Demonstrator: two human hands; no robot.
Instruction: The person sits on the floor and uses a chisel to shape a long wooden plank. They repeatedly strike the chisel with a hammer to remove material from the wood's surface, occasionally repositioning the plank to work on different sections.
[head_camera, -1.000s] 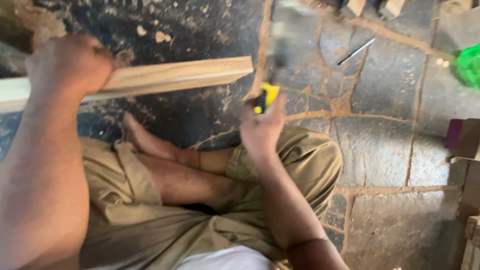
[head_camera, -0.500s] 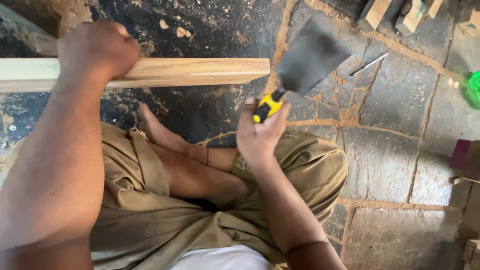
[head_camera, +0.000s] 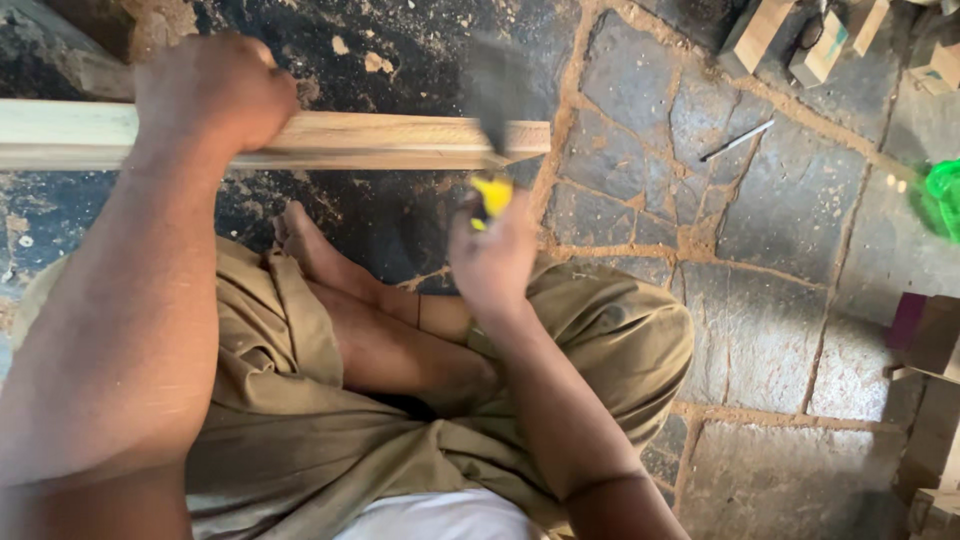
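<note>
My left hand (head_camera: 205, 95) grips a long pale wooden plank (head_camera: 400, 142) that lies across the stone floor in front of my crossed legs. My right hand (head_camera: 492, 255) is closed around the yellow-and-black handle of a hatchet (head_camera: 493, 192). Its dark blade (head_camera: 497, 95) is blurred with motion and meets the plank near its right end. My bare foot (head_camera: 300, 235) rests just below the plank.
Stone-slab floor (head_camera: 760, 230) with sandy joints and wood chips. A thin metal rod (head_camera: 737, 140) lies to the right. Small wooden blocks (head_camera: 760, 30) sit at the top right, a green object (head_camera: 940, 195) at the right edge, more wood pieces (head_camera: 935, 400) at the lower right.
The hatchet was raised to the right of the plank's end half a second ago; now it has swung down and left onto the plank. My left hand keeps its grip.
</note>
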